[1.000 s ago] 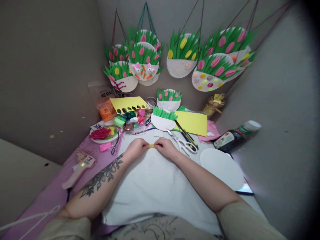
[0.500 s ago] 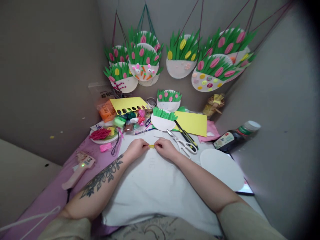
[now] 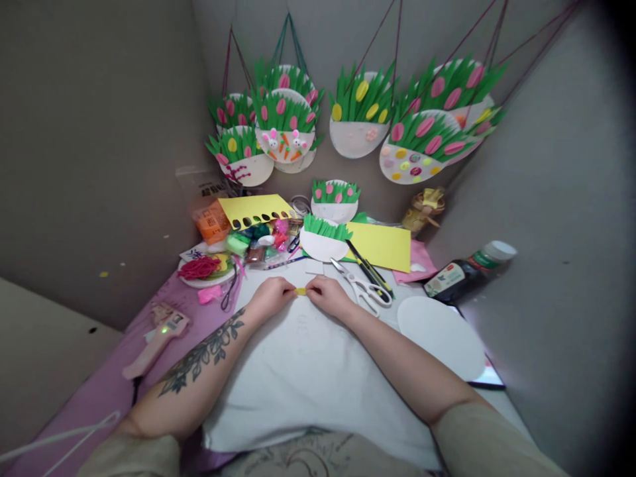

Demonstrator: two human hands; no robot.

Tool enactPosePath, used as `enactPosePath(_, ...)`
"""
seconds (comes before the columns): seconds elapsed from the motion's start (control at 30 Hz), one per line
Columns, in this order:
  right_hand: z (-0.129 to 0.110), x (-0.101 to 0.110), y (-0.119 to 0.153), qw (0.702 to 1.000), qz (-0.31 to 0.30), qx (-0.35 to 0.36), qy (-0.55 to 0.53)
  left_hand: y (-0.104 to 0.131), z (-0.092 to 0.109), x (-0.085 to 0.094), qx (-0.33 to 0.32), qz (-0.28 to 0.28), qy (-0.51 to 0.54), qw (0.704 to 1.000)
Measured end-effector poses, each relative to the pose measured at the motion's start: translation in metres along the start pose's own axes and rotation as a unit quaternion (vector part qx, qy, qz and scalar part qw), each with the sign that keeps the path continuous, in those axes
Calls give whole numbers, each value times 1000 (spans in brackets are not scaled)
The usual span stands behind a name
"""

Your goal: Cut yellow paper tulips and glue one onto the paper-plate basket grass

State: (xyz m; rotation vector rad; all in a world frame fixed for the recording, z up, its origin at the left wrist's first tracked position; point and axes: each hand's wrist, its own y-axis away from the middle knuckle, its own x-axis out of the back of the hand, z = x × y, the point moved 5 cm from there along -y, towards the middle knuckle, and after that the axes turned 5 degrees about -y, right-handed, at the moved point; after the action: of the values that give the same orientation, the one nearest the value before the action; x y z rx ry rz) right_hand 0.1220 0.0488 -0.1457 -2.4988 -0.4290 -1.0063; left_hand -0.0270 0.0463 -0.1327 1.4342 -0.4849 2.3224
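Observation:
Between my two hands is a small yellow paper piece point(image 3: 301, 291), pinched at both ends over the white cloth point(image 3: 318, 371). My left hand point(image 3: 273, 296) grips its left end, fingers closed. The fingers of my right hand point(image 3: 328, 295) are closed on the right end. Just beyond them stands a white paper-plate pocket with green paper grass point(image 3: 324, 245). White-handled scissors point(image 3: 365, 289) lie open-bladed beside my right hand, along with a black and yellow cutter point(image 3: 370, 270).
A pink glue gun point(image 3: 159, 338) with a green light lies at left. Behind are bagged clay point(image 3: 238, 244), a punched yellow sheet point(image 3: 256, 207) and another yellow sheet point(image 3: 382, 246). A dark bottle point(image 3: 470, 268) and a white disc point(image 3: 440, 341) are at right. Decorated plates point(image 3: 285, 142) hang above.
Both hands stay in place, pinching the yellow paper piece. A little more of its yellow surface shows between the fingers, and the view has shifted very slightly.

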Motion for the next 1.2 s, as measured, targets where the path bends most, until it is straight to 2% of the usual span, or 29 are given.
enactPosePath(0.27,-3,3,1,1000,19,-5,-23,0,2,2,3,7,-2,1000)
enactPosePath(0.4,-6,1,1,1000,6,9,-10,0,3,1,-7,8,1,1000)
enactPosePath(0.7,3,-2,-1,1000,16,-2,-5,1,1,1,-7,30,-12,999)
enactPosePath(0.87,-1,12,8,997,80,-8,-23,1,4,3,9,35,-28,999)
enactPosePath(1.03,-1,9,13,998,42,-22,-36,1,6,4,17,33,-26,999)
enactPosePath(1.2,2,5,12,998,39,-44,-28,1,5,3,13,30,-16,999)
